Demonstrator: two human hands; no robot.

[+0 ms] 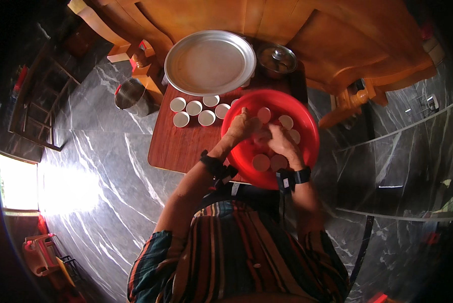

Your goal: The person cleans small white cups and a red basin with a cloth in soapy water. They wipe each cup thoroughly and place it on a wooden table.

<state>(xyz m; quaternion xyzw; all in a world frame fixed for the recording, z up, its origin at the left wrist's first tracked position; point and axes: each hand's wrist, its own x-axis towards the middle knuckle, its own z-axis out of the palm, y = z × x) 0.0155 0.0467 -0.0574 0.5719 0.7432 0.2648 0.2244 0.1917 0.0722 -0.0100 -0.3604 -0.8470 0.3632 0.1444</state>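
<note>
Both of my hands are inside a red plastic basin [306, 151] at the table's right side. My left hand [240, 125] is by the basin's left wall, thumb raised. My right hand [283, 141] reaches in from the right with bent fingers. Between them is a blurred pale shape, and I cannot tell which hand grips it. Several round, cup-sized pieces lie in the basin, such as one pinkish piece [264, 115] above my hands and another piece [261, 162] below them. Left of the basin, several white-lined cups [194, 108] stand mouth up in uneven rows.
A large round metal tray [211, 62] lies at the table's far side. Beside it sits a lidded metal pot [277, 60]. The reddish wooden table [177, 151] abuts a carved wooden bench [279, 22]. A metal bucket [131, 96] stands on the marbled floor [109, 159] at left.
</note>
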